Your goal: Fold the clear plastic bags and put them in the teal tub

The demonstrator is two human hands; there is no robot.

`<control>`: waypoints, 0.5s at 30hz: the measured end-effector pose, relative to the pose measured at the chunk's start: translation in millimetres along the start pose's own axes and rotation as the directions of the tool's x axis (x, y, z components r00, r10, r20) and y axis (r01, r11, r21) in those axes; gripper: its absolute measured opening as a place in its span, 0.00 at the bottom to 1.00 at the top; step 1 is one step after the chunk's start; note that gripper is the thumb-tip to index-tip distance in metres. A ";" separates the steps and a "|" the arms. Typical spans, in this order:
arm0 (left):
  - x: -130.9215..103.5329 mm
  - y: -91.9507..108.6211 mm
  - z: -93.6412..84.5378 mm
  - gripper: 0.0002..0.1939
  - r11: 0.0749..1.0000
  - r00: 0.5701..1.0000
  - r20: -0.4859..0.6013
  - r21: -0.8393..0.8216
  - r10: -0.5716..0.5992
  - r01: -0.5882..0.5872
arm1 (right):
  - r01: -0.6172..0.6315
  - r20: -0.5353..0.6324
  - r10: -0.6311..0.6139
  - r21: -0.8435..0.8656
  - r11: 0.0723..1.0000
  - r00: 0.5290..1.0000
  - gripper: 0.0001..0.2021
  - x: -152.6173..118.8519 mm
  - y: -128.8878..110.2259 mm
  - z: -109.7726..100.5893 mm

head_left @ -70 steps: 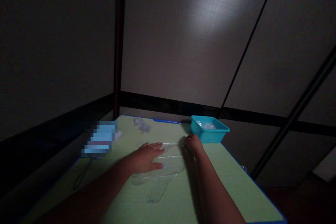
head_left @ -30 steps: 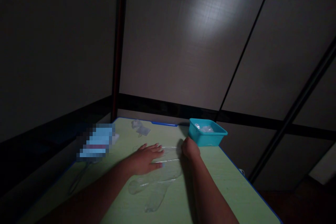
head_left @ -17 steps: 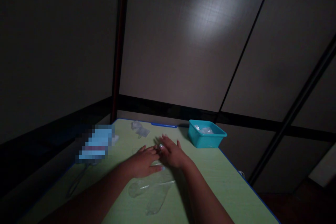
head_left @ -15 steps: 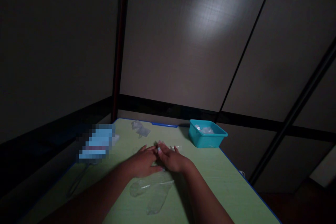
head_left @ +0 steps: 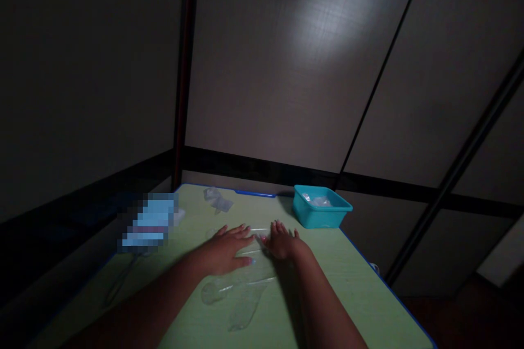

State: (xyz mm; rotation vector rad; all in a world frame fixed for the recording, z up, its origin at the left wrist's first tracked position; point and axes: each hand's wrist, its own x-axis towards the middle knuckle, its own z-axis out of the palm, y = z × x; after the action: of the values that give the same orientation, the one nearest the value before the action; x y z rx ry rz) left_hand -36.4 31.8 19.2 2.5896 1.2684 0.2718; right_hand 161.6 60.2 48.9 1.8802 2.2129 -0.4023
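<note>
A clear, thin plastic item (head_left: 245,305) lies spread on the light green table (head_left: 344,294), its outline faint against the surface. My left hand (head_left: 227,251) rests palm down on the upper left part of the plastic, fingers spread and pointing right. On the other side, my right hand (head_left: 284,240) lies flat over its upper right part with fingers stretched forward. A narrow gap separates the two hands, and clear plastic shows between them. Neither hand grips anything.
A turquoise basket (head_left: 323,218) with clear plastic in it stands at the back right. Crumpled translucent plastic (head_left: 218,200) lies near the back edge. At the left is a blurred-out blue object (head_left: 149,223) with a cord loop. Dark panels rise behind the table.
My right hand has moved right, off my left hand, and now lies apart from it. My left hand has stayed nearly in place, its fingers more visible.
</note>
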 end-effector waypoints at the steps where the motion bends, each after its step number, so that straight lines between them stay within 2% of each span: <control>1: 0.1 -0.1 0.0 0.30 1.000 1.000 0.000 -0.002 -0.004 0.004 | -0.025 -0.012 0.025 0.003 1.000 1.000 0.38 2.4 2.5 0.9; 7: -1.1 0.2 -1.0 0.31 1.000 1.000 -0.006 -0.009 -0.001 0.001 | -0.085 -0.046 0.085 0.017 0.996 0.995 0.39 11.7 11.0 4.8; 10: -1.0 0.1 -0.9 0.30 1.000 1.000 -0.008 -0.001 0.000 0.000 | -0.060 -0.141 0.060 0.001 0.998 0.988 0.36 8.1 6.7 4.0; 13: -0.4 -0.2 0.0 0.30 1.000 1.000 -0.001 0.008 0.000 0.000 | 0.127 -0.203 -0.124 0.002 0.992 0.971 0.31 0.3 -4.1 2.6; 15: 0.0 -0.6 0.8 0.29 1.000 1.000 -0.008 0.016 -0.001 0.001 | 0.267 -0.135 -0.261 0.032 0.963 0.956 0.30 -4.6 -11.7 2.1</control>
State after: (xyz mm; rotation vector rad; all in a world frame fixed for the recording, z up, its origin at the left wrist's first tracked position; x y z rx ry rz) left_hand -36.7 32.0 18.3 2.6036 1.2803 0.2724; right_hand 150.8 53.5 49.3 1.6794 2.5756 -0.3914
